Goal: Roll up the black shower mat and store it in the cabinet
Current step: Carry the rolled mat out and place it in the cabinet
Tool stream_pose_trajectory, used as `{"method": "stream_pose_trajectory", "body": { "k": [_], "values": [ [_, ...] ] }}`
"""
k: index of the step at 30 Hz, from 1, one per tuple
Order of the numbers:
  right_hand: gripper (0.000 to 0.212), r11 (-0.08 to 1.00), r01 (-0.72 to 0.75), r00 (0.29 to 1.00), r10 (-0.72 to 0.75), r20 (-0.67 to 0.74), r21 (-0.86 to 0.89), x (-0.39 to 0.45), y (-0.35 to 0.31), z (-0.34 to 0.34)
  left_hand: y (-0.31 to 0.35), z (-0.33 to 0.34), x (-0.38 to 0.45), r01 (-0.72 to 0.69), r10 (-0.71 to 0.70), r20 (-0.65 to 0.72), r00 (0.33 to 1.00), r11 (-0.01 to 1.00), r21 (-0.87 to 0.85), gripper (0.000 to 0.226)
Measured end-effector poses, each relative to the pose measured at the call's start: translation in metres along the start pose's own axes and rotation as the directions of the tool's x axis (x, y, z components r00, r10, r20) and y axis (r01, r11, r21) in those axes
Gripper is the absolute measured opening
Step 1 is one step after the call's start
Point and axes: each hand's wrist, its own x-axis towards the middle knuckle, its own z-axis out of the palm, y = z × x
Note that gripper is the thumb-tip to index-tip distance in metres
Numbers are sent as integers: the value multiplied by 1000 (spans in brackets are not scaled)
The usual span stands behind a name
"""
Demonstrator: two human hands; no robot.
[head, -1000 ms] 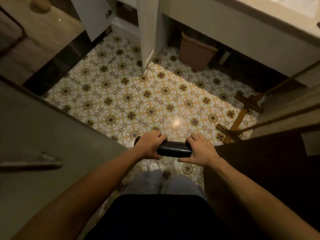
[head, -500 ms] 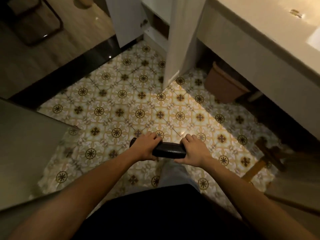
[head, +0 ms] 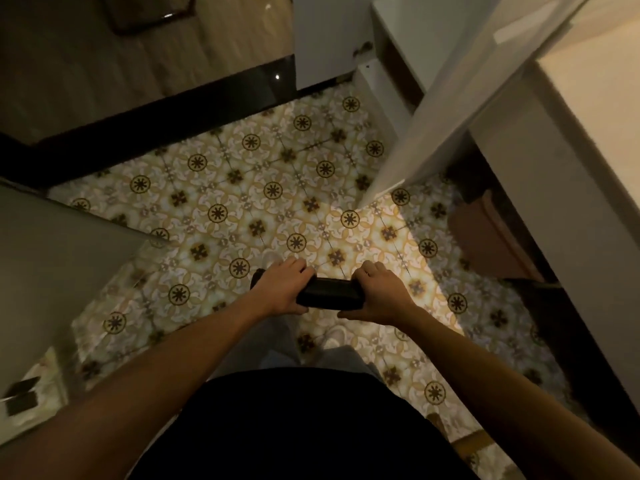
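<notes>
The black shower mat [head: 329,293] is rolled into a tight tube and held level in front of my body, above the patterned tile floor. My left hand [head: 282,287] grips its left end and my right hand [head: 379,294] grips its right end. Only the middle of the roll and a bit of its left tip show between and beside my fingers. The white cabinet [head: 388,81] stands open at the top, ahead and to the right, with its doors [head: 446,109] swung out over the floor.
A white counter [head: 595,140] runs down the right side, with a brown bin [head: 485,233] beneath it. A grey panel [head: 52,258] fills the left. A black threshold strip [head: 166,112] borders the tiles at the back, wood floor beyond it.
The view has swung and moved toward the cabinet, which now looks closer and larger. Both hands keep the same grip on the rolled mat.
</notes>
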Motion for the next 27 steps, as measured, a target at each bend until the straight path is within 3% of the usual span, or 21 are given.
{"method": "stream_pose_trajectory", "body": {
  "k": [9,12,19,27],
  "values": [
    [78,998,6,994,-14,105,69,177,-1,-93,-137,-88,77,127,-119,91,989,987,-97,68],
    [78,998,9,999,-12,51,60,231,2,-129,-184,-126,102,131,-121,90,989,985,-110,67],
    [79,970,-117,989,134,-66,215,315,45,-184,-254,-222,202,11,-12,60,998,1000,19,68],
    [76,899,-264,954,297,-44,350,401,134,-207,-293,-292,362,-153,124,239,963,983,104,72]
  ]
}}
